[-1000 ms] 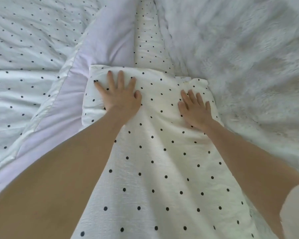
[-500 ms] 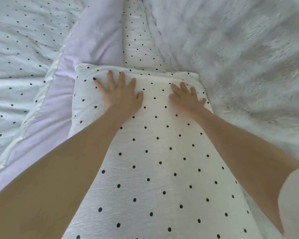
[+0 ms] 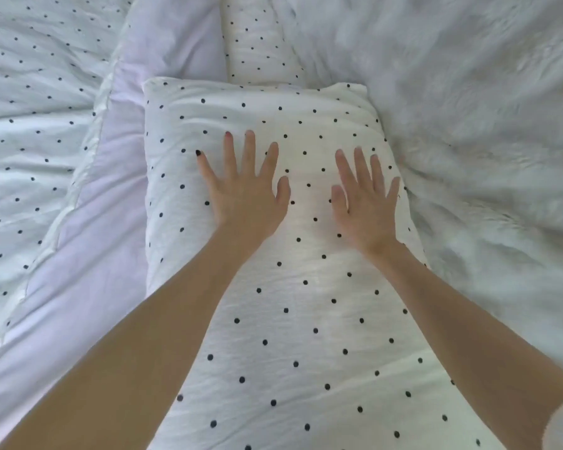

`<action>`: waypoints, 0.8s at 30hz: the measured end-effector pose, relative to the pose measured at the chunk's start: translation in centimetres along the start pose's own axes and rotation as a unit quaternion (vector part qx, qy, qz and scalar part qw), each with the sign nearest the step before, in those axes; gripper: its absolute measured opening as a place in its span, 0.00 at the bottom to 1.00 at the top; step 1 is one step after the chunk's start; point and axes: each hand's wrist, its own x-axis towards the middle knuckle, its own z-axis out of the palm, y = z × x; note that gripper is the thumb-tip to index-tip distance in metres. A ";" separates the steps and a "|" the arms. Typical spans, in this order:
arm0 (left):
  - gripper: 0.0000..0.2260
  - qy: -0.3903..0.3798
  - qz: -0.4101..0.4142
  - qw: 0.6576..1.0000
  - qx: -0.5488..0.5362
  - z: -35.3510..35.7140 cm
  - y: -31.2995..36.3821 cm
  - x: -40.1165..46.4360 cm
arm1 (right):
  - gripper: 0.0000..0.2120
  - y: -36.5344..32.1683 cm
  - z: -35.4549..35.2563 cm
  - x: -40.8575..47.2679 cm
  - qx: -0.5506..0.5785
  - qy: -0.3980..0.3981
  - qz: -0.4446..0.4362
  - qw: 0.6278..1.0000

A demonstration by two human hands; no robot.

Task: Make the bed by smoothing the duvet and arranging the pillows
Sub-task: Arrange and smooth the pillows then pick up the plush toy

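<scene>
A long white pillow with black dots (image 3: 306, 303) lies lengthwise in the middle of the view, its far end near the top. My left hand (image 3: 244, 190) rests flat on its far left part, fingers spread. My right hand (image 3: 364, 203) lies flat on its far right part, fingers spread too. Neither hand holds anything. To the left spreads the dotted white duvet (image 3: 30, 141), with its pale lilac underside (image 3: 88, 254) folded over beside the pillow.
A white fluffy blanket (image 3: 475, 125) covers the right side, touching the pillow's right edge. Beyond the pillow's far end, a second dotted pillow or fold (image 3: 257, 50) shows between the lilac fabric and the fluffy blanket.
Both hands have slid back toward me along the pillow from its far edge. The right hand has flattened and spread its fingers.
</scene>
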 end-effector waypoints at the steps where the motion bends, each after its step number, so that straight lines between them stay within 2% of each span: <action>1: 0.27 -0.048 0.011 0.998 0.034 0.2 0.0 -2.1 | 0.25 0.0 0.3 -2.6 -0.032 -0.075 -0.004 0.997; 2: 0.26 -0.089 0.020 0.994 0.065 0.3 0.1 -3.2 | 0.25 0.1 0.7 -4.1 -0.058 -0.141 -0.008 0.988; 3: 0.26 -0.111 0.013 0.991 0.066 0.1 0.3 -4.0 | 0.24 0.3 0.6 -4.9 -0.060 -0.168 -0.005 0.984; 4: 0.26 -0.106 0.004 0.993 0.042 -0.5 0.6 -4.0 | 0.24 0.1 0.0 -4.7 -0.039 -0.154 -0.002 0.987; 5: 0.25 -0.086 0.002 0.996 0.013 -1.1 1.0 -3.9 | 0.24 -0.2 -1.1 -4.4 -0.019 -0.115 0.000 0.993; 7: 0.25 0.011 0.016 1.000 -0.022 -2.2 2.0 -5.0 | 0.25 -0.4 -2.8 -5.3 -0.002 0.029 0.004 1.000; 8: 0.25 0.044 0.020 0.998 -0.040 -2.6 2.4 -6.4 | 0.25 -0.5 -3.3 -6.7 0.011 0.076 0.011 0.997; 9: 0.26 0.052 0.023 0.997 -0.054 -2.6 2.7 -8.5 | 0.25 -0.5 -3.5 -9.0 0.016 0.086 0.018 0.996; 10: 0.26 0.024 0.031 0.998 -0.049 -2.2 2.8 -10.9 | 0.25 -0.5 -3.2 -11.6 0.002 0.040 0.018 0.999; 12: 0.26 -0.082 0.053 0.995 0.017 -1.0 3.0 -15.1 | 0.25 -0.5 -1.9 -16.1 -0.058 -0.117 0.023 0.991; 13: 0.26 -0.108 0.057 0.992 0.032 -0.5 2.9 -16.0 | 0.25 -0.4 -1.3 -17.1 -0.062 -0.167 0.024 0.984; 14: 0.25 -0.105 0.054 0.993 0.016 -0.6 3.1 -16.4 | 0.25 -0.3 -1.2 -17.3 -0.042 -0.171 0.022 0.984; 16: 0.24 -0.036 0.041 0.997 -0.047 -1.5 3.7 -16.0 | 0.25 -0.9 -2.3 -16.5 0.008 -0.092 0.005 0.996; 18: 0.23 0.064 0.031 0.994 -0.085 -2.2 4.6 -17.3 | 0.24 -1.4 -3.1 -17.4 0.030 0.046 -0.005 0.998; 19: 0.23 0.075 0.031 0.992 -0.095 -2.3 4.9 -18.7 | 0.24 -1.7 -3.2 -18.9 0.046 0.084 -0.002 0.995; 20: 0.24 0.053 0.035 0.994 -0.094 -2.1 5.0 -20.5 | 0.25 -2.1 -3.0 -20.8 0.051 0.078 0.004 0.996; 22: 0.25 -0.073 0.052 0.995 -0.041 -1.1 5.2 -23.8 | 0.25 -3.1 -1.8 -25.1 -0.003 -0.050 0.002 0.999; 23: 0.25 -0.116 0.052 0.992 -0.018 -0.6 5.2 -24.6 | 0.25 -3.4 -1.0 -26.5 -0.033 -0.109 0.004 0.993; 24: 0.25 -0.121 0.051 0.991 -0.017 -0.4 5.1 -24.7 | 0.25 -3.6 -0.6 -26.9 -0.037 -0.129 0.009 0.991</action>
